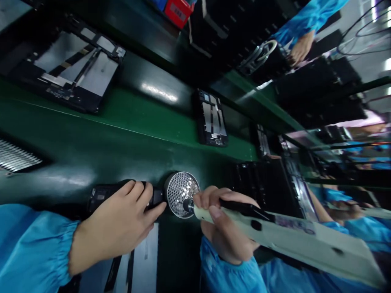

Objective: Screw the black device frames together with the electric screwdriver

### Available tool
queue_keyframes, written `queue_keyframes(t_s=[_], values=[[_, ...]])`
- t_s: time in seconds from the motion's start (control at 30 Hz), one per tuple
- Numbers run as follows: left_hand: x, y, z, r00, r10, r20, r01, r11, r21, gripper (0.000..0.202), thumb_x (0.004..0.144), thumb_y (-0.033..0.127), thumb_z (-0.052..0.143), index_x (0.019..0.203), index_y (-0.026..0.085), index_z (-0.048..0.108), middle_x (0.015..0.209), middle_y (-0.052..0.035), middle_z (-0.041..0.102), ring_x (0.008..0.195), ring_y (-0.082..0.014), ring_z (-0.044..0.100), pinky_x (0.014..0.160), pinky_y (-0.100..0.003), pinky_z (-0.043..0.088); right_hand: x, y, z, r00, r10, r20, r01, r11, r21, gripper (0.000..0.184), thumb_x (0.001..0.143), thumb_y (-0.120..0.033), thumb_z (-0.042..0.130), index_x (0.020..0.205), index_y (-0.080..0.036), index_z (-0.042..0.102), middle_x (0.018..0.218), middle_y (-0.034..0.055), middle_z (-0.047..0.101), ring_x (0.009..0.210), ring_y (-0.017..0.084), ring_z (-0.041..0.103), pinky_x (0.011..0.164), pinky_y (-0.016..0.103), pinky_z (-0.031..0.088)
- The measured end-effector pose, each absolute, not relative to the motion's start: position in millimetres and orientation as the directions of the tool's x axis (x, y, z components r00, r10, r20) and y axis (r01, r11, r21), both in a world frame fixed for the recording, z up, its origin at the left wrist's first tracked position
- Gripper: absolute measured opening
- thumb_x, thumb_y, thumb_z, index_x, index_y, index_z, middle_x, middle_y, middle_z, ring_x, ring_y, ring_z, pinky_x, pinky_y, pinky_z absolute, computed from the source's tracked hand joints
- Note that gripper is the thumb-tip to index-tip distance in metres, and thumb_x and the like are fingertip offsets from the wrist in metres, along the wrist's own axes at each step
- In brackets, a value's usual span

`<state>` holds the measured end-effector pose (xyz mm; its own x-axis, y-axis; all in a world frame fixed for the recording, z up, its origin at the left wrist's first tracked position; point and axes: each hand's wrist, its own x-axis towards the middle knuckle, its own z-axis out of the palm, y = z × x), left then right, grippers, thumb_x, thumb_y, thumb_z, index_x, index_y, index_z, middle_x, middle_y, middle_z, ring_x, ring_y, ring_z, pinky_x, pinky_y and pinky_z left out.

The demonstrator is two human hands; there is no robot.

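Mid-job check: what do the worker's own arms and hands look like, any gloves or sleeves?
Both hands are bare: no gloves or rings show on the left hand or the right hand. Each arm wears a bright blue smock sleeve; the left sleeve ends in a gathered elastic cuff at the wrist, and the right sleeve has the same ruched cuff.

One screwdriver (pixel 290 240), one screw dish (pixel 181 190)

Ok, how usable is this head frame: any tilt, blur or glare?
Head view: frame strongly tilted; right edge, where co-workers' blue sleeves show, is smeared; lamp glare streaks the green conveyor; the left hand, right hand, electric screwdriver and round screw tray are reasonably sharp.
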<state>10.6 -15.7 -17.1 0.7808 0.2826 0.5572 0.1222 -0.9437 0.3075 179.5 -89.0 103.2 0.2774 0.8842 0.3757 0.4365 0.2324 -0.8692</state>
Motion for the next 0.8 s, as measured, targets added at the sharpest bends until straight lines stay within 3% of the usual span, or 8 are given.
queue_keyframes(t_s=[0.23, 0.5, 0.67, 0.8], values=[[11, -11, -10, 0.838, 0.229, 0.495, 0.073, -0.947, 0.314, 0.041, 0.098, 0.035, 0.048, 0.129, 0.015, 0.065, 0.116, -0.0209, 0.068, 0.101, -0.0352, 0.066, 0.082, -0.049, 0.056, 185, -98, 97, 0.250, 0.910, 0.329, 0.452, 0.191, -0.871, 0.033, 0.083, -0.002, 0.062, 0.106, -0.024, 0.071, 0.075, 0.0000, 0.061, 0.067, 0.016, 0.058, 0.058, 0.034, 0.050], [11, -13, -12, 0.799, 0.256, 0.544, 0.093, -0.947, 0.308, 0.041, 0.098, 0.034, 0.048, 0.129, 0.014, 0.067, 0.115, -0.0200, 0.069, 0.100, -0.0339, 0.067, 0.083, -0.047, 0.057, 185, -98, 93, 0.253, 0.905, 0.342, 0.464, 0.197, -0.864, 0.030, 0.082, -0.001, 0.062, 0.101, -0.023, 0.070, 0.073, -0.0004, 0.060, 0.065, 0.016, 0.058, 0.057, 0.033, 0.050], [12, -18, -15, 0.789, 0.278, 0.548, 0.154, -0.953, 0.262, 0.050, 0.100, 0.036, 0.044, 0.129, 0.002, 0.065, 0.123, -0.0243, 0.068, 0.106, -0.0360, 0.067, 0.088, -0.047, 0.055, 185, -99, 93, 0.238, 0.908, 0.346, 0.486, 0.198, -0.852, 0.035, 0.082, 0.000, 0.061, 0.106, -0.024, 0.070, 0.074, -0.0005, 0.061, 0.067, 0.016, 0.058, 0.058, 0.034, 0.050], [9, -25, -17, 0.778, 0.370, 0.507, 0.284, -0.928, 0.241, 0.058, 0.100, 0.042, 0.041, 0.136, 0.001, 0.060, 0.122, -0.0257, 0.068, 0.104, -0.0392, 0.066, 0.084, -0.050, 0.053, 174, -102, 108, 0.267, 0.907, 0.325, 0.474, 0.170, -0.864, 0.037, 0.082, -0.001, 0.060, 0.110, -0.024, 0.069, 0.073, -0.0008, 0.058, 0.068, 0.015, 0.056, 0.058, 0.033, 0.049]])
